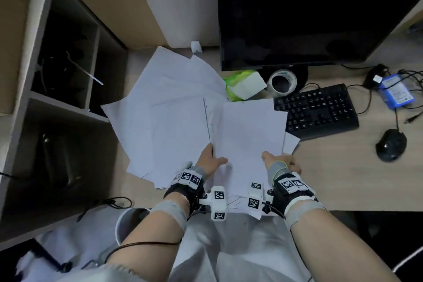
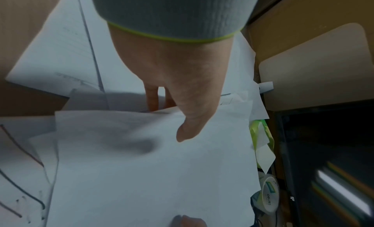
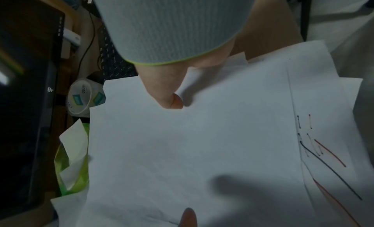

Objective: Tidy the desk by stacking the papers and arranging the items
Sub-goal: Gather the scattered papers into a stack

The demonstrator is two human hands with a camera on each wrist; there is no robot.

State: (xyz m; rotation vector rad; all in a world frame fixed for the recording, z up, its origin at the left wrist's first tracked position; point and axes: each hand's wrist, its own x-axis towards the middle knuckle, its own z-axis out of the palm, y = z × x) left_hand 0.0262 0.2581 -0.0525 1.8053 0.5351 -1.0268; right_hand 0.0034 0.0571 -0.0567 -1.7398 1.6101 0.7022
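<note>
A bundle of white sheets [image 1: 247, 130] is raised in front of me, gripped at its near edge by both hands. My left hand [image 1: 209, 159] pinches the bundle's left corner, thumb [image 2: 190, 128] on top and fingers underneath. My right hand [image 1: 278, 160] pinches the right corner, thumb [image 3: 170, 99] on top. More loose white papers [image 1: 164, 103] lie fanned across the left of the desk. In the right wrist view, a sheet with red and black pen lines [image 3: 328, 158] lies below the bundle.
A black monitor [image 1: 309, 14] stands at the back with a tape roll [image 1: 282, 83] and a green tissue pack [image 1: 240, 84] at its foot. To the right lie a keyboard [image 1: 320, 110], a mouse [image 1: 391, 144], a blue battery pack [image 1: 397, 91] and cables. Dark shelves [image 1: 57, 75] are on the left.
</note>
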